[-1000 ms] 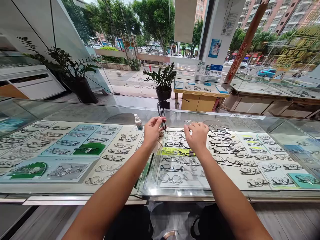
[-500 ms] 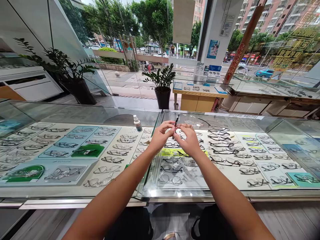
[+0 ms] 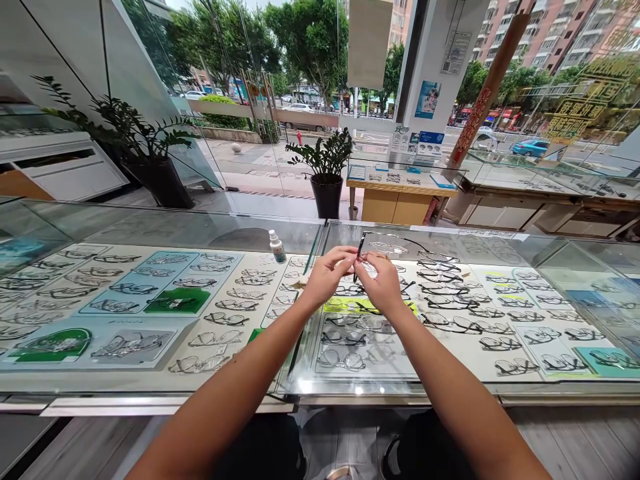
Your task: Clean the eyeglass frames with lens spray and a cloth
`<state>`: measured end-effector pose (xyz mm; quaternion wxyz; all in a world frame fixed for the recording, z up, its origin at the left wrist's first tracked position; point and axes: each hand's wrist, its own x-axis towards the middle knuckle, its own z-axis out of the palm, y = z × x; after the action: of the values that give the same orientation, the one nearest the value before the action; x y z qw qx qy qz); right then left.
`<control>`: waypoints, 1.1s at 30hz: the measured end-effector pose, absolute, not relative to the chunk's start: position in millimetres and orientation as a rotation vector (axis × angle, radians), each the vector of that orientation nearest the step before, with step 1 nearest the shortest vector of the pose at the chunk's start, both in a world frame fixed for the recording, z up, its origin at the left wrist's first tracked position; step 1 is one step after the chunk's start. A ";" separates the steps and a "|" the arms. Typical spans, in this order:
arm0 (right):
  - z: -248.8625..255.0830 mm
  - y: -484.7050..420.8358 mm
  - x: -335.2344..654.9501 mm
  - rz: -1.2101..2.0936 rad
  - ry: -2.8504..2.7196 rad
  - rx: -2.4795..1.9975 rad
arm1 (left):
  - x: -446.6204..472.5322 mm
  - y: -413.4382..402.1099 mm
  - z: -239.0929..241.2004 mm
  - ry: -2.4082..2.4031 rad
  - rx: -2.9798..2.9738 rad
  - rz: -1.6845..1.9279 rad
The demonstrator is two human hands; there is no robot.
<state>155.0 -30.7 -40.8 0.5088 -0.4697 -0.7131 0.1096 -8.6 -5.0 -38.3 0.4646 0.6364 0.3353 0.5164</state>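
Above the glass display case, both hands pinch one pair of black-framed eyeglasses (image 3: pixel 361 244). The front of the glasses is seen nearly edge-on, and a thin dark temple reaches out to the right. My left hand (image 3: pixel 327 272) is closed on the left side of the frame. My right hand (image 3: pixel 380 277) closes on it from the right, the two hands' fingertips almost touching. The fingers hide most of the lenses. To the left of my left hand, a small white spray bottle (image 3: pixel 277 248) stands on the glass top.
Under the glass of the counter (image 3: pixel 295 390), several rows of eyeglasses (image 3: pixel 235 305) lie on both sides. Beyond it stand a potted plant (image 3: pixel 327 193) and a wooden display table (image 3: pixel 395 203), with a large window behind. A leaning potted plant (image 3: pixel 157 180) is at the left.
Both hands have shifted slightly to the right with the eyeglasses, which are tilted a little differently. The grip stays on the frame.
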 end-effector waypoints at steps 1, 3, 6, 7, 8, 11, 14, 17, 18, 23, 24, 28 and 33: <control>-40.4 -30.7 155.3 0.256 -1.711 -1.130 | -9.0 -5.7 -37.7 0.833 1.635 1.295; -39.9 -30.5 155.8 0.234 -1.692 -1.121 | -10.8 -7.2 -35.7 0.891 1.809 1.389; -39.8 -29.9 156.6 0.201 -1.670 -1.125 | -17.6 -6.7 -31.8 1.132 1.909 1.646; -40.1 -29.6 157.0 0.191 -1.668 -1.132 | -21.4 -4.7 -30.8 1.248 1.866 1.753; -40.6 -29.2 157.5 0.181 -1.667 -1.137 | -26.0 -1.3 -30.2 1.365 1.795 1.862; -42.5 -28.2 159.4 0.161 -1.667 -1.126 | -44.6 16.8 -32.4 1.658 1.546 2.079; -43.8 -27.6 161.4 0.158 -1.684 -1.104 | -67.4 41.6 -42.3 1.853 1.348 1.986; -44.4 -26.9 162.6 0.157 -1.690 -1.093 | -88.2 62.7 -57.3 1.942 1.175 1.770; -44.6 -26.5 162.8 0.156 -1.688 -1.090 | -93.8 67.7 -62.4 1.941 1.140 1.707; -44.6 -25.2 163.2 0.172 -1.677 -1.077 | -108.1 76.9 -76.5 1.876 1.086 1.546; -44.1 -25.4 163.1 0.180 -1.673 -1.077 | -107.8 76.5 -76.2 1.855 1.088 1.541; -39.9 -28.2 161.9 0.222 -1.643 -1.084 | -94.2 68.2 -62.7 1.683 1.165 1.590; -34.5 -33.0 159.5 0.288 -1.642 -1.073 | -56.0 35.1 -30.3 0.935 1.217 1.446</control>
<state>159.5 -33.0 -34.5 0.5476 -0.4528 -0.6930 0.1216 -56.0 35.1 -30.3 0.4938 0.5019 0.3858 0.5962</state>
